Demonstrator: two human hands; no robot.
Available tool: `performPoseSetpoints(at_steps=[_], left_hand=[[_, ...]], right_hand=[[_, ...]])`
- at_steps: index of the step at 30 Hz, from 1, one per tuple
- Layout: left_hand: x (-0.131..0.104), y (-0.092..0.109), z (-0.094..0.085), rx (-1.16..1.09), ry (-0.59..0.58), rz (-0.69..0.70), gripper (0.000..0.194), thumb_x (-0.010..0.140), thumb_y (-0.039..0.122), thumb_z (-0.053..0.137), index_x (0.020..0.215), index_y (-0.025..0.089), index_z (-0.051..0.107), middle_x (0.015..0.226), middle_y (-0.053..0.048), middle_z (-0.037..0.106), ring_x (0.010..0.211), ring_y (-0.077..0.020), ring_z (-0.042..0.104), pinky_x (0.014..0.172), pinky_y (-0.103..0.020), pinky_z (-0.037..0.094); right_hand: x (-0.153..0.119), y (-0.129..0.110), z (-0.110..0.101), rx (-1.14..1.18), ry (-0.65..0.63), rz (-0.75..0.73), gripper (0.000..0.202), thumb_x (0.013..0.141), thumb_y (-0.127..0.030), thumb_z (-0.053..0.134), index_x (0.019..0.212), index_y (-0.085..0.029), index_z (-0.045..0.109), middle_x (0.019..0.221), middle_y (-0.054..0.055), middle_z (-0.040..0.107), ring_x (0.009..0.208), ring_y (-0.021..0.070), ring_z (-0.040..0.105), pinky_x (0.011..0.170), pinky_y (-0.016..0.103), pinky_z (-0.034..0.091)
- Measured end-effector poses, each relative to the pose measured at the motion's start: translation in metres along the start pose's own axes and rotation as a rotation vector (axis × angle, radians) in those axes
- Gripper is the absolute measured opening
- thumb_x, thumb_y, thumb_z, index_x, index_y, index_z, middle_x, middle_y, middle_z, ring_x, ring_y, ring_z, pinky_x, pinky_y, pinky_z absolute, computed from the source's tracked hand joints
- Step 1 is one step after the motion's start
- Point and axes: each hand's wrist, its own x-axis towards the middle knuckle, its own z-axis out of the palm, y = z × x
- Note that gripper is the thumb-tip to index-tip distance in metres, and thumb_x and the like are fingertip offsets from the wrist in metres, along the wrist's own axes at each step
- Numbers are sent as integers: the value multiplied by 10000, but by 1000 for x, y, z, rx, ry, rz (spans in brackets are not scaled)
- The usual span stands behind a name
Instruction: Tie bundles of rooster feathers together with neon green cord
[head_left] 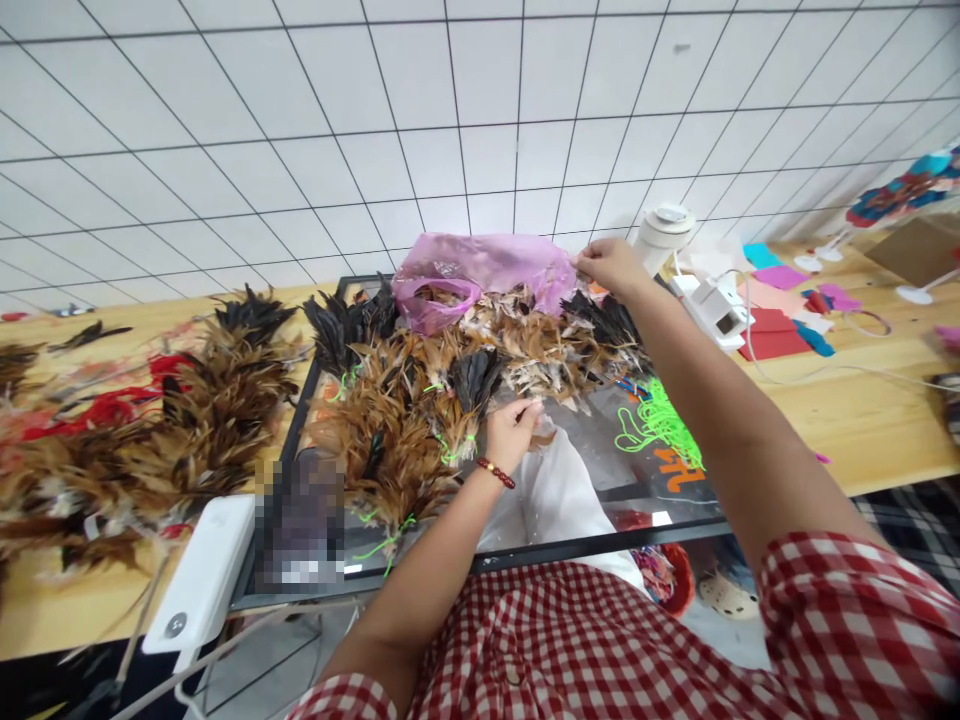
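In the head view, the step in hand appears to be handling the pink bag [502, 262]: the right hand [609, 268] pinches its near corner, and the bag spreads leftward from that grip, beyond the left hand [510, 436], with feathers [401, 450] below it and to the left hand's left. The left hand's fingertips are drawn close together above the dark-framed panel [555, 552], though whether they hold anything I cannot tell, and bright green cord [664, 425] lies to their right. Moving the bag would call for a light, steady pinch, sparing the feathers beneath.
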Motion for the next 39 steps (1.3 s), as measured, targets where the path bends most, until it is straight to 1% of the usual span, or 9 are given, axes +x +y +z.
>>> performPoseSetpoints(at_steps=[3,6,9,13,16,20,24,32,39], left_hand=[[1,-1,0,-16,-1,-11,132,841,280,711,798,189,796,624,18,719,601,-117,659,656,-235,510],[2,0,0,-28,0,8,126,838,269,713,784,186,790,611,23,711,594,-111,656,662,-232,511],[4,0,1,-38,-3,17,133,839,259,705,756,185,779,593,26,699,570,-106,640,643,-229,505],[6,-2,2,-51,-8,26,134,827,274,718,760,178,782,592,22,697,559,-106,631,627,-231,504],[6,-1,3,-60,-7,32,143,821,273,722,737,170,775,580,19,687,558,-105,623,622,-228,501],[5,5,4,-106,-6,-7,129,811,245,720,725,163,771,559,19,673,541,-105,613,614,-232,515],[5,7,4,-122,11,-10,106,797,226,727,730,158,773,563,19,680,540,-104,619,618,-234,530],[7,5,4,-81,10,9,121,818,231,738,718,168,764,559,25,671,532,-108,619,603,-235,523],[7,5,6,-80,7,19,139,839,199,722,709,165,757,566,19,673,546,-115,626,623,-246,537]], right_hand=[[-14,-9,-25,49,-136,-55,216,905,-355,680,946,-160,763,856,101,784,716,186,694,673,298,559],[-35,-4,-43,-245,-181,-142,165,873,-252,687,970,-166,789,936,105,800,841,219,711,765,325,549],[-57,21,-46,-554,-254,-133,162,791,-124,677,865,-177,811,958,106,805,931,283,717,836,380,532],[-80,65,-35,-745,-365,-137,292,814,-166,688,1071,-226,814,1106,88,797,1095,305,704,936,398,532],[-87,79,-36,-680,-270,-61,225,895,-202,633,1026,-179,814,1140,138,785,1140,317,695,967,422,538],[-85,64,-55,-308,-19,97,211,910,-242,651,1004,-114,789,979,166,789,965,276,738,873,404,587],[-86,40,-61,64,-184,82,212,924,-314,680,1041,-163,771,916,115,783,837,200,732,753,328,612],[-77,79,-34,-494,-137,250,153,865,-263,753,870,-113,779,1024,188,760,1045,308,694,932,422,553],[-89,76,-57,-234,5,358,175,876,-213,725,990,-102,799,907,138,778,771,162,657,795,297,541]])
